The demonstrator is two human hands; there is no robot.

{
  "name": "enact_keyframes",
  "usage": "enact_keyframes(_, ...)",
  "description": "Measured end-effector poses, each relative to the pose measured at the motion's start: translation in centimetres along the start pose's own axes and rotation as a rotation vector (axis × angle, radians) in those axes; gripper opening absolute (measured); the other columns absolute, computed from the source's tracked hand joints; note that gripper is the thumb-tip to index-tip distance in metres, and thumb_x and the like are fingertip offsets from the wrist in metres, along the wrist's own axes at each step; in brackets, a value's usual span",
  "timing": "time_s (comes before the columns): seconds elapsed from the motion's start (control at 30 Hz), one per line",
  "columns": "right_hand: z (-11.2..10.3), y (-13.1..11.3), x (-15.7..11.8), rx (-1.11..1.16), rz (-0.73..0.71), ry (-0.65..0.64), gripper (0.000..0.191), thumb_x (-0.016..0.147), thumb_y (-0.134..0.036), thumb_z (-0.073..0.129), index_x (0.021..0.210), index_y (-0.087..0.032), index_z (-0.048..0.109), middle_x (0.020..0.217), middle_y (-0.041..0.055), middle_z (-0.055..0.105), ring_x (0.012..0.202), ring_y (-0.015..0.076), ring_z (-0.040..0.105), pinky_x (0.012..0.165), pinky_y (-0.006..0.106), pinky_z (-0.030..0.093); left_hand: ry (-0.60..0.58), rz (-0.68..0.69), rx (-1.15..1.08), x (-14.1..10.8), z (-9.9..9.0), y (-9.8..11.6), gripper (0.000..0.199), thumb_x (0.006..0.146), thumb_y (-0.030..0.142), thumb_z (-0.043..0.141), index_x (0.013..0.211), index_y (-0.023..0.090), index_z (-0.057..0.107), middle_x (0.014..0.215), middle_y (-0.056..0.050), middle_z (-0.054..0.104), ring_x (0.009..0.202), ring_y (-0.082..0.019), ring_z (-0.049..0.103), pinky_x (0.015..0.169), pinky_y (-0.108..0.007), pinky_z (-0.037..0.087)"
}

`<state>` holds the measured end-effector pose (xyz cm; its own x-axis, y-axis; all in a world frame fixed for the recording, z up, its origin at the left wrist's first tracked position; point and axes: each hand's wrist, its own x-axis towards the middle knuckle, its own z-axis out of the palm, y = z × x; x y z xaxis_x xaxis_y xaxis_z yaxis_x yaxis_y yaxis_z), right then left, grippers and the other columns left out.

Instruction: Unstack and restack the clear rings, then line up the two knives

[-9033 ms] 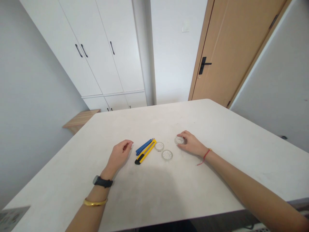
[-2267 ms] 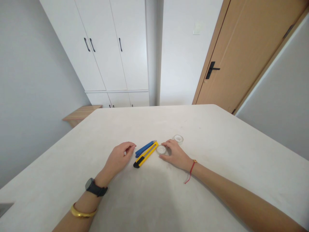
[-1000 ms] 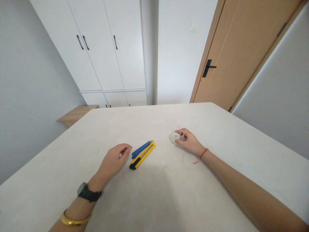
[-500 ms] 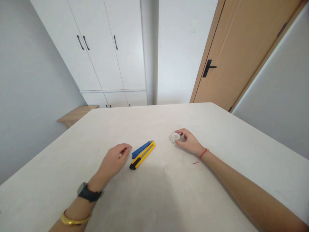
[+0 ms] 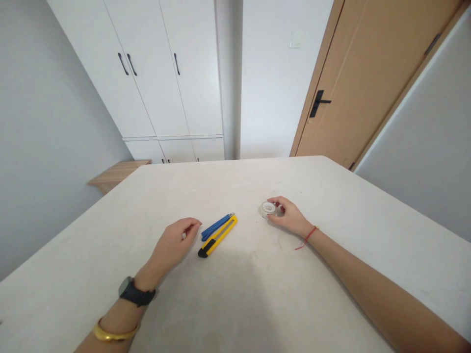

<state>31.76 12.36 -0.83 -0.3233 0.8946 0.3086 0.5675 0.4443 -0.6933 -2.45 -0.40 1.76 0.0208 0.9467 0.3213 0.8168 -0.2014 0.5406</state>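
Observation:
My right hand (image 5: 289, 214) has its thumb and fingers closed around a small, round, white spool-like roll (image 5: 268, 209), gripping its right side on or just above the table. The roll's flat upper face shows, with a pale see-through rim at its left. My left hand (image 5: 178, 240) rests on the table with fingers curled and thumb against them; no object shows in it. Just right of its fingertips lie a blue box cutter (image 5: 215, 227) and a yellow box cutter (image 5: 220, 236) with a black end, side by side and slanting up to the right.
Both cutters and my hands are on a broad pale table (image 5: 235, 304). Beyond its far edge stand a white wardrobe (image 5: 176, 98) and a wooden door (image 5: 368, 78). A wooden shelf (image 5: 119, 175) juts out at the left behind the table.
The roll has tipped slightly in my right hand, so its upper face and centre look different. My left hand and both cutters have stayed in place.

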Motion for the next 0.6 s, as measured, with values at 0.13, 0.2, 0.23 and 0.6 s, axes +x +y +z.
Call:
enact_keyframes(0.13,0.03,-0.01,-0.03,0.005,0.009,-0.006,0.047,0.065,-0.032,0.066,0.109,-0.016,0.062,0.101,0.0074,0.064,0.079,0.0185,0.056,0.071,0.033,0.046,-0.010,-0.004,0.004,0.02,-0.07,0.12,0.028,0.091,0.038,0.045,0.088,0.021,0.066,0.087,-0.003,0.070,0.076,-0.018,0.060,0.069,-0.028,0.046)
enact_keyframes(0.2,0.06,0.04,-0.03,0.012,0.011,-0.009,0.047,0.065,-0.031,0.067,0.110,-0.016,0.061,0.101,0.0072,0.064,0.079,0.0184,0.056,0.071,0.033,0.046,-0.025,-0.001,0.008,0.02,-0.03,0.12,0.028,0.091,0.038,0.044,0.088,0.021,0.066,0.087,-0.003,0.070,0.076,-0.018,0.060,0.069,-0.029,0.045)
enact_keyframes(0.23,0.07,0.08,-0.02,0.016,0.012,-0.012,0.048,0.065,-0.031,0.067,0.111,-0.016,0.061,0.101,0.0072,0.064,0.079,0.0184,0.056,0.071,0.033,0.046,-0.034,0.000,0.009,0.02,0.00,0.11,0.028,0.091,0.038,0.044,0.088,0.021,0.066,0.087,-0.003,0.070,0.076,-0.018,0.060,0.070,-0.029,0.045)
enact_keyframes(0.6,0.10,-0.21,-0.03,0.017,0.013,-0.034,0.050,0.064,-0.027,0.066,0.112,-0.015,0.058,0.105,0.0083,0.064,0.083,0.0190,0.057,0.074,0.033,0.046,-0.042,0.001,0.021,0.08,0.17,0.01,0.029,0.091,0.039,0.043,0.088,0.021,0.066,0.087,-0.003,0.070,0.076,-0.018,0.060,0.071,-0.029,0.045)
